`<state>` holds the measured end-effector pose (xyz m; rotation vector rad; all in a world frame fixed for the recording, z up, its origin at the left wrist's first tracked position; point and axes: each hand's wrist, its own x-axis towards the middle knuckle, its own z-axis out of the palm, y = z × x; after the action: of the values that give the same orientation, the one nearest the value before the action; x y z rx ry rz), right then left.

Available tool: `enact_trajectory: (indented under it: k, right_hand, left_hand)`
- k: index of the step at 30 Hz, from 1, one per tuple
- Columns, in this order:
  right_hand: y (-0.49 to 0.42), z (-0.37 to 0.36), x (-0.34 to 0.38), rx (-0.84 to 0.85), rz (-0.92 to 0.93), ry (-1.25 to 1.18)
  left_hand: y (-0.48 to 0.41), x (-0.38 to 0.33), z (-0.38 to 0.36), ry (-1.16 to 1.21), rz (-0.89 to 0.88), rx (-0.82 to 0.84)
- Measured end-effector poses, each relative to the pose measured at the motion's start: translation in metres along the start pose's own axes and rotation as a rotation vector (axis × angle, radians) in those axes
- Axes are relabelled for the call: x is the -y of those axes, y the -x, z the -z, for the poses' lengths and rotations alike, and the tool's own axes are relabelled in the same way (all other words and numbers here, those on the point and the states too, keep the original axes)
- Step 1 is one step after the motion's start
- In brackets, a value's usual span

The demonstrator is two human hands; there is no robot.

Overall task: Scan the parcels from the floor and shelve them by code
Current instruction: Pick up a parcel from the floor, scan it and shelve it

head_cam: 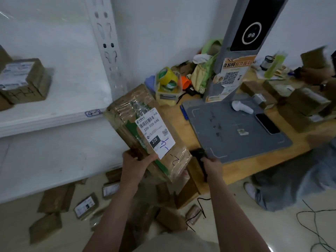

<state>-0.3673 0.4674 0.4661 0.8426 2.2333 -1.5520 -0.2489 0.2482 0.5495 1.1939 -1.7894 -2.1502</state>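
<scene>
Bottom centre, both forearms reach up into frame. Around them, lower left to centre, loose floor parcels [54, 199] lie scattered on the pale floor, some w/ white labels up, plus a thin black cable [201, 206] at bottom centre.

L: left hand [135, 161] grips the near end of a long taped cardboard parcel [127, 113], fingers curled round its edge, holding it off the floor at centre frame, tilted toward upper left. Its label [155, 132] faces up: barcode, "220-220-040", black "220" box, blue pen marks.

R: right hand [211, 166] is clenched round a black handheld device [200, 155], right of centre, just at the near corner of the grey scan pad [236, 131]; detail of the device too dark to tell.

Pad sits on a wooden table [254, 160], w/ a phone [267, 123] and white scanner [241, 107] on it. Its tower [245, 42] rises top right.

Left: white shelf [54, 120], edge tag approx. "4-2", one shelved parcel [23, 80] upper left.

Far centre: tub of tape rolls [168, 82], green bag [205, 70]. Right edge: stacked boxes [307, 102], another person's jeans leg [291, 188].
</scene>
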Motion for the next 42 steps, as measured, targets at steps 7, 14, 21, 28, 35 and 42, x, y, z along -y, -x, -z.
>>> enact_trajectory:
  k: [7,14,21,28,35,42]
  right_hand:
    - [-0.047,-0.009,-0.023,0.134,-0.038,0.344]
    - [-0.041,-0.01,-0.011,0.182,0.112,0.227]
    - [0.011,-0.003,0.063,0.407,0.427,0.004]
    - [0.088,-0.005,0.088,0.785,0.602,0.037]
    - [0.118,-0.016,0.08,0.881,0.73,0.068]
    - [0.126,-0.029,0.07,0.843,0.757,0.096]
  left_hand:
    - [0.002,0.005,-0.023,-0.035,0.027,-0.136]
    - [-0.004,0.01,-0.023,-0.031,0.049,-0.191]
    - [0.001,0.009,-0.01,-0.031,0.055,-0.199]
    - [0.008,0.011,-0.001,-0.018,0.018,-0.2]
    - [0.016,0.012,0.007,-0.016,-0.032,-0.252]
    - [0.019,0.021,0.008,-0.035,-0.114,-0.287]
